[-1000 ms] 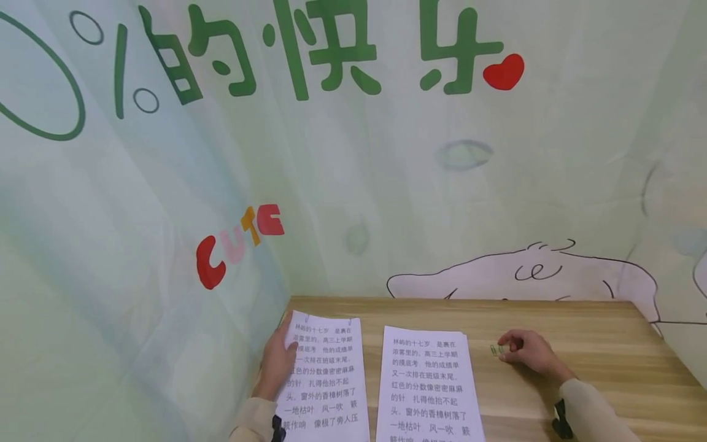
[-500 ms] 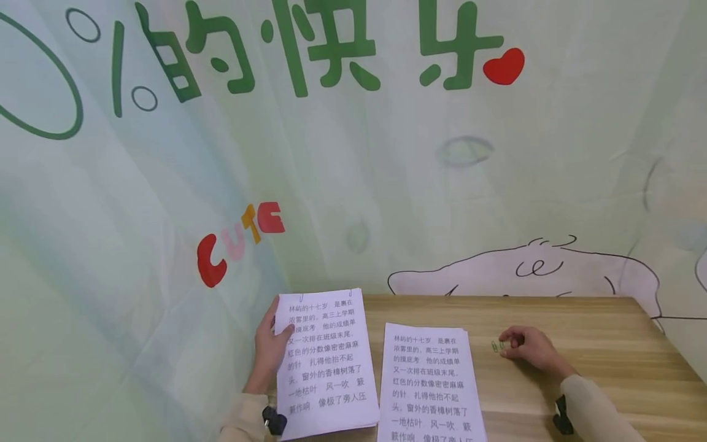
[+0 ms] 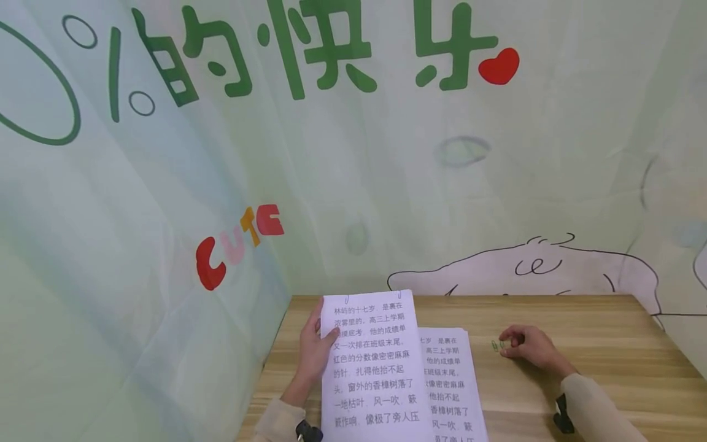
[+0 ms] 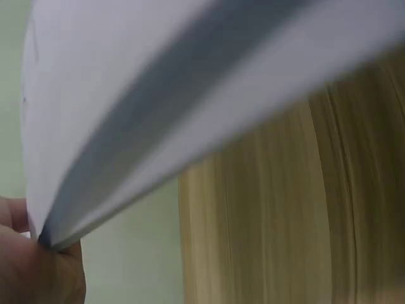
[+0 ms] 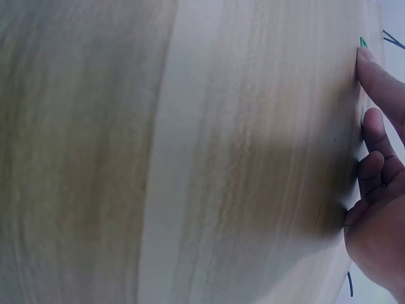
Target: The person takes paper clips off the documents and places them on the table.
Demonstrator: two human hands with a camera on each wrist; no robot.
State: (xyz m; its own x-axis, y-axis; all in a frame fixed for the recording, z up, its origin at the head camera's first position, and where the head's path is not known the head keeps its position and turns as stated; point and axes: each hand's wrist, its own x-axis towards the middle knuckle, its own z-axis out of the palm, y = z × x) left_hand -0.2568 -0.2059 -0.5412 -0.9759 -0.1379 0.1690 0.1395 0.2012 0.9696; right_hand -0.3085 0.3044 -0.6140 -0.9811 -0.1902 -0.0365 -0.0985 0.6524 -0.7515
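My left hand grips a clipped stack of printed sheets by its left edge, thumb on top. Two paper clips show at the stack's upper edge. The stack is raised and tilted, and it covers the left part of a second printed stack. From the left wrist, the held sheets bow apart from one another. My right hand rests on the table, fingers loosely bent, its thumb and index finger beside two green paper clips. In the right wrist view a fingertip meets a green clip.
The wooden table ends at a pale green printed curtain behind and on the left. Black wrist devices sit at both sleeves.
My left hand has lifted the clipped stack off the table and carried it to the right, partly over the second stack. The right hand and green clips have stayed put.
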